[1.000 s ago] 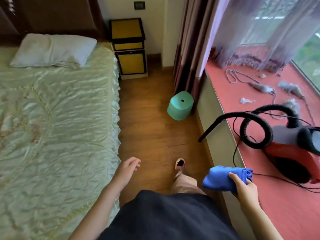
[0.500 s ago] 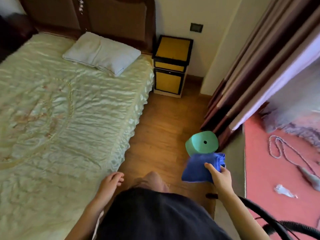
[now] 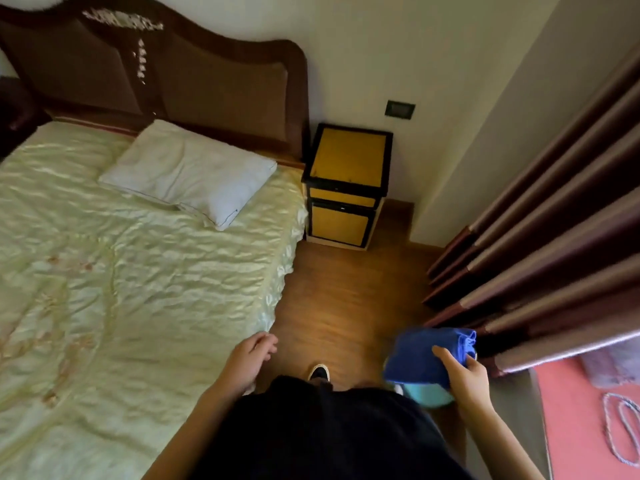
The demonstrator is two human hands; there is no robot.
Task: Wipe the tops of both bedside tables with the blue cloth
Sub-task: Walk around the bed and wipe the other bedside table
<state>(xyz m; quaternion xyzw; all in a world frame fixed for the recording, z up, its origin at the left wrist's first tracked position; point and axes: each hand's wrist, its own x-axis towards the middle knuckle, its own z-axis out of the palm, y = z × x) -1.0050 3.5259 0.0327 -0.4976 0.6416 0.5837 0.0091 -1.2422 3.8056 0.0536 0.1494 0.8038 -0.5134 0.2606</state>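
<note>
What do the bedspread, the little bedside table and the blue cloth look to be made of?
Bedspread: satin-like fabric, glossy with crinkled highlights. Bedside table: probably wood or laminate, matte yellow panels in black frames. Blue cloth, held in the right hand: soft, matte, folded, possibly microfibre.

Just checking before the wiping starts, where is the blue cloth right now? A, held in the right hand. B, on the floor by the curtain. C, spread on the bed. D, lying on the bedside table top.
A: the right hand grips the bunched blue cloth in the air above the floor, well short of the bedside table.
</note>
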